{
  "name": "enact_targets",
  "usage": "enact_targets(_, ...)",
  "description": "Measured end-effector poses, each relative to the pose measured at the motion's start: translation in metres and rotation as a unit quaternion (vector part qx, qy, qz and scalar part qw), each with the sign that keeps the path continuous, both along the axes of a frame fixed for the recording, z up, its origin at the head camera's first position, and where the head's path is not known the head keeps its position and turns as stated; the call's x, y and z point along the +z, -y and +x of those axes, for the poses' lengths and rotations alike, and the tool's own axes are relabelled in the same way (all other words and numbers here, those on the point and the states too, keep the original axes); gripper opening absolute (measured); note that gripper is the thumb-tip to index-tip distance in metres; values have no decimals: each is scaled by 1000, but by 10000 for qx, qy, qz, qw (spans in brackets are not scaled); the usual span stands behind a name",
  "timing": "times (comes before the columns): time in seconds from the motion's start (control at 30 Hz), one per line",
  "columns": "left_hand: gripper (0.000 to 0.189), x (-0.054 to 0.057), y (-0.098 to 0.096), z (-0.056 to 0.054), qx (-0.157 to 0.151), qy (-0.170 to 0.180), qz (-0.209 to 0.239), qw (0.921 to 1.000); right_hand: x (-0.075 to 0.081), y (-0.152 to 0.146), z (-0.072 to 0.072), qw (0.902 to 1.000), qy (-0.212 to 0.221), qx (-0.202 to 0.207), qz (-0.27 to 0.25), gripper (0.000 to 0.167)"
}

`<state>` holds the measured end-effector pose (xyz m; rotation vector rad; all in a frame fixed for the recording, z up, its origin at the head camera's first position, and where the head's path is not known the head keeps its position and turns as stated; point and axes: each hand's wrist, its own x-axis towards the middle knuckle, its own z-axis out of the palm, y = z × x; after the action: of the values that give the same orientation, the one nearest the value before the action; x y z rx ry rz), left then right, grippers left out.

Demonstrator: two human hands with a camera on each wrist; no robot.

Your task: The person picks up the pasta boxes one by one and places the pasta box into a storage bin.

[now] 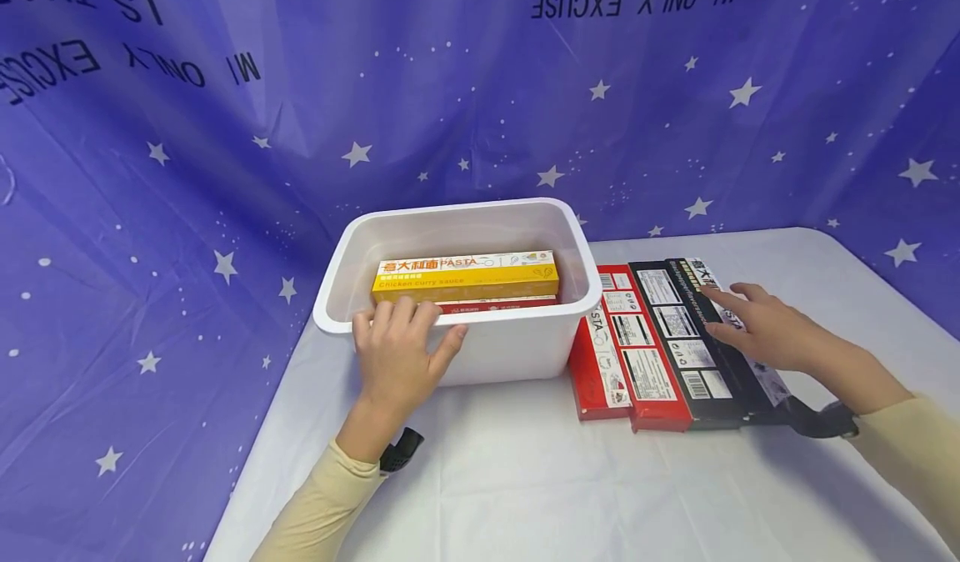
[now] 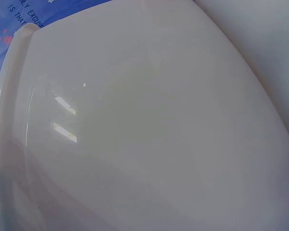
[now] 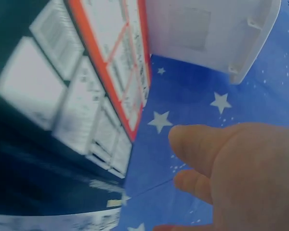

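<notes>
My left hand (image 1: pixel 396 352) grips the near rim of a white plastic bin (image 1: pixel 495 349), fingers hooked over the edge and thumb along the outside. Inside the bin lies a yellow pasta box (image 1: pixel 465 277) labelled chicken curry sauce, with a red box (image 1: pixel 498 304) partly hidden in front of it. On the right, my right hand (image 1: pixel 772 328) is held over black pasta boxes (image 1: pixel 686 341), its fingers reaching across their white printed side. Red pasta boxes (image 1: pixel 648 345) lie against the black ones. The right wrist view shows the thumb (image 3: pixel 195 144) apart from the fingers, with nothing between them.
A white cloth covers the table (image 1: pixel 510 487). Behind and to the left hangs a purple-blue curtain (image 1: pixel 450 87) with white stars and lettering. The red boxes lie close beside the bin's right wall.
</notes>
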<state>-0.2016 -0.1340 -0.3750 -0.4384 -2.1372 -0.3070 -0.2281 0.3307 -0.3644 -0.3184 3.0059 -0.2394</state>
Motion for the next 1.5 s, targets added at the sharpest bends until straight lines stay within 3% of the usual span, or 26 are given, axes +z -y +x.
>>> enact_targets(0.6, 65, -2, 1, 0, -5, -75, 54, 10000, -58, -14, 39, 9974, -119, -528, -468, 76)
enact_targets(1.2, 63, -1, -1, -1, -52, -137, 28, 9999, -78, -21, 38, 9952, 129, -819, -511, 77)
enact_targets(1.5, 65, 0, -1, -1, -40, -46, 26, 10000, -80, -22, 38, 9947, 72, -864, -551, 73)
